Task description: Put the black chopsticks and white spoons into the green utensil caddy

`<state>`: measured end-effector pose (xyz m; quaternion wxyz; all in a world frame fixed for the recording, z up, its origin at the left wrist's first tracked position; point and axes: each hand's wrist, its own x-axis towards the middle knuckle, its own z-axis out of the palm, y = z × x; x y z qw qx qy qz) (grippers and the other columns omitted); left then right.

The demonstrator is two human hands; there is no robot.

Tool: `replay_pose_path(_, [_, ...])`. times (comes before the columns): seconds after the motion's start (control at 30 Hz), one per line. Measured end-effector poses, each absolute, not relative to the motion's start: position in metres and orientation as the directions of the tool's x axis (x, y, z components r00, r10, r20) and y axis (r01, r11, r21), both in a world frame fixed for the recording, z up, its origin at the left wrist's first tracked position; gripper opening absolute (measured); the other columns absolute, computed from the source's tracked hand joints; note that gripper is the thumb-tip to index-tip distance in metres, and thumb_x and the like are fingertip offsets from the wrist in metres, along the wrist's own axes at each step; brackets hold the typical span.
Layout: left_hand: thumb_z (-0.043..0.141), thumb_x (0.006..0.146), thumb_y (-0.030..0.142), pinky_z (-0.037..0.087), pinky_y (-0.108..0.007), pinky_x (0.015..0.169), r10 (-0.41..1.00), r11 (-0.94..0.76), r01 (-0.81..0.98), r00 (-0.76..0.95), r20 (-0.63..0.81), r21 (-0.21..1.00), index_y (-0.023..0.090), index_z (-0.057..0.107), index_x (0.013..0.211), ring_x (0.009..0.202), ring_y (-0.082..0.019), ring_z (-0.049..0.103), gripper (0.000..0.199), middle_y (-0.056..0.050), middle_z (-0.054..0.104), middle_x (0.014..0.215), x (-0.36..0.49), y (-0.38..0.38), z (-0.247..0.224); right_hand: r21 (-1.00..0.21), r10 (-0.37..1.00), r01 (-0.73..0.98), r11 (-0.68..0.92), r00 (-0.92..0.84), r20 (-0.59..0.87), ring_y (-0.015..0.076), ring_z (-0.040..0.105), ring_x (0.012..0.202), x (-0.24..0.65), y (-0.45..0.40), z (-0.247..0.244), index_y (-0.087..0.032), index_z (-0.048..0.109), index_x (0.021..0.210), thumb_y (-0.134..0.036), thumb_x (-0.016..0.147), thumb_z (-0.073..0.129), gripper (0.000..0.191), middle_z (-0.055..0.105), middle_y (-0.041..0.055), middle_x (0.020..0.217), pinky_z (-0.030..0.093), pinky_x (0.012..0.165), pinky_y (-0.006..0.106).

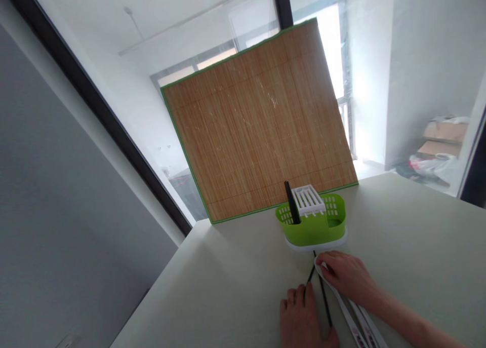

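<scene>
My left hand (301, 315) lies on the table with its fingers stretched out and its thumb spread away. The index finger touches one black chopstick (311, 273), and the thumb is at the lower end of another black chopstick (325, 301). The two sticks cross near their far ends. Curled fingers of my right hand (347, 274) grip the far end of a white spoon (341, 303), partly hiding it. Other white handles with printed marks lie alongside, under my right wrist. Just beyond the hands stands a green utensil basket (309, 234) on a white base.
Black chopsticks (292, 203) stand in the basket's left part, and a white slotted rack (308, 200) sits on its top. A bamboo mat (258, 130) with green edging leans upright behind it against glass. The white table (228, 272) ends on the left beside a grey wall.
</scene>
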<state>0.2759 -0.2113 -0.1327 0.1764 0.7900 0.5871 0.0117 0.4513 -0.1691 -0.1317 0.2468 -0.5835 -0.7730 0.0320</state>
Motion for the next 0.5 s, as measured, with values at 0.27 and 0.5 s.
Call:
replay_pose_path(0.27, [0.039,0.079,0.005,0.048,-0.036,0.082,0.986,-0.087,0.996,0.087,-0.139,0.01,0.013,0.066,0.104,0.102,-0.027,0.057,0.038,-0.014,0.062,0.107,0.253,-0.2,-0.119,-0.358,0.911,0.868,0.345,-0.217,0.35,0.0207,0.064,0.081,0.449,-0.171,-0.132,-0.024,0.063,0.09,-0.017,0.084,0.044,0.02,0.069,0.0009,0.087,0.041,0.068,0.03])
replay_pose_path(0.5, [0.042,0.076,0.002,0.047,-0.036,0.08,0.985,-0.066,0.998,0.062,-0.162,-0.017,0.011,0.067,0.094,0.094,-0.026,0.063,0.032,-0.014,0.067,0.095,0.221,-0.193,-0.114,-0.348,0.891,0.846,0.404,-0.278,0.358,0.0199,0.062,0.078,0.443,-0.174,-0.132,-0.024,0.062,0.089,-0.016,0.083,0.046,0.019,0.067,0.0002,0.083,0.039,0.067,0.029])
